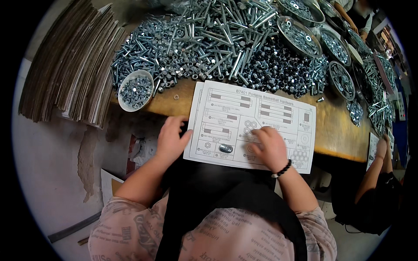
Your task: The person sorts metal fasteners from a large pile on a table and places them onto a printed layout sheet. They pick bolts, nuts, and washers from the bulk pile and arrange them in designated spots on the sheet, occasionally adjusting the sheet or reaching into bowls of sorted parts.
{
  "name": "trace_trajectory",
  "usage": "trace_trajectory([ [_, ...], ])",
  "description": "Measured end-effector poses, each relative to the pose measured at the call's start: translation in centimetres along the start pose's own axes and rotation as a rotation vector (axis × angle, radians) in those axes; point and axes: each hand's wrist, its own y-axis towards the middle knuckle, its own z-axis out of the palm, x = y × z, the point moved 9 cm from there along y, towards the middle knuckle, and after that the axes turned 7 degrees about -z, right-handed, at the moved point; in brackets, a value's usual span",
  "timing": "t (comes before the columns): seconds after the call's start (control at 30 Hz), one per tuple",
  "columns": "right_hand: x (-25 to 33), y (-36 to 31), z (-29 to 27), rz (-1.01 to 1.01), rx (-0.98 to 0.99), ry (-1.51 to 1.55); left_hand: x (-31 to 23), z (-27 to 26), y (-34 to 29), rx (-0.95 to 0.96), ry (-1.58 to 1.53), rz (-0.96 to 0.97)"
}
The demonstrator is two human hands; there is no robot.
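A printed sheet [270, 161] with hardware drawings lies at the table's front edge, on top of other sheets that show at its left side. A small stack of metal washers [226, 148] rests on its lower left part. My left hand [170, 138] is at the sheet's left edge, fingers loosely bent and apart, nothing seen in it. Over the sheet's middle is my right hand [271, 148], palm down, with a dark bead bracelet [282, 168] at the wrist. Its thumb and forefinger are apart. Whatever lies under its palm is hidden.
Bolts [217, 26] and nuts [278, 67] are heaped across the wooden table [339, 130]. A white bowl of nuts [124, 102] stands left. Metal bowls of washers [300, 37] stand right. Stacked cardboard [69, 61] rises far left. Another person's hands [382, 148] work at right.
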Motion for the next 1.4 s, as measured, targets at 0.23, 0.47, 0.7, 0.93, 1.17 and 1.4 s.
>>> trace_trajectory([
  [0.23, -4.9, -0.2, -2.4, 0.037, 0.046, -0.239, 4.5, 5.0, -1.4, 0.422, -0.657, -0.334],
  [0.47, -5.7, 0.0, -2.5, 0.029, 0.105, -0.254, 2.6, 4.8, -1.0, 0.522, -0.472, -0.254],
  [0.7, -5.6, 3.4, -3.0, 0.135, 0.051, -0.052, 0.7, -3.8, 5.4, -0.013, -0.183, 0.102],
  [0.93, -7.9, 5.6, 3.2, 0.497, 0.139, 0.637, 3.0, -14.0, 17.5, -0.288, 0.098, 0.051],
  [1.17, -9.6, 4.6, 4.7, 0.62, 0.045, 0.874, 6.5, -16.3, 24.2, -0.158, 0.772, 0.323],
  [1.4, -9.3, 4.8, 4.4, 0.666, 0.012, 0.913, 5.5, -12.7, 25.7, -0.214, 1.13, 0.556],
])
